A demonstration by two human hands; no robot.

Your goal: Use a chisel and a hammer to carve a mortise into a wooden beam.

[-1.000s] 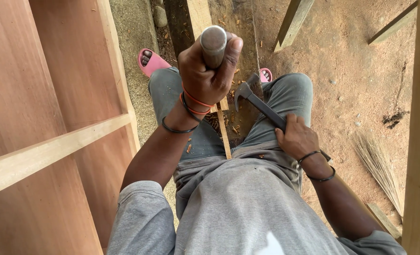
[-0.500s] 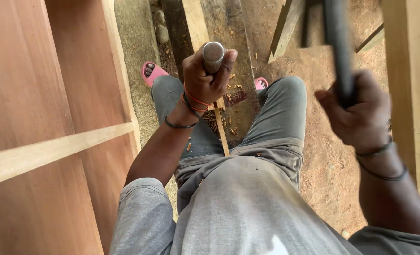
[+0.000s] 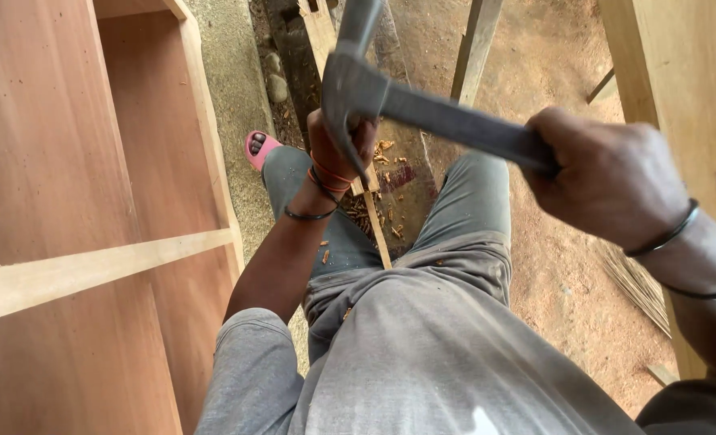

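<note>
One hammer (image 3: pixel 422 113) above left hand (image 3: pixel 338 149)

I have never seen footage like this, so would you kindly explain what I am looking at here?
There is no machine: a camera worn on a person's head looks down at their own body, grey trousers and two bare hands. The right hand grips a metal hammer by its handle, its head in front of the left hand, which is closed around a tool mostly hidden behind the hammer. Below lie a narrow wooden strip and wood chips on dirt ground. A wooden cabinet frame stands at the left.
</note>
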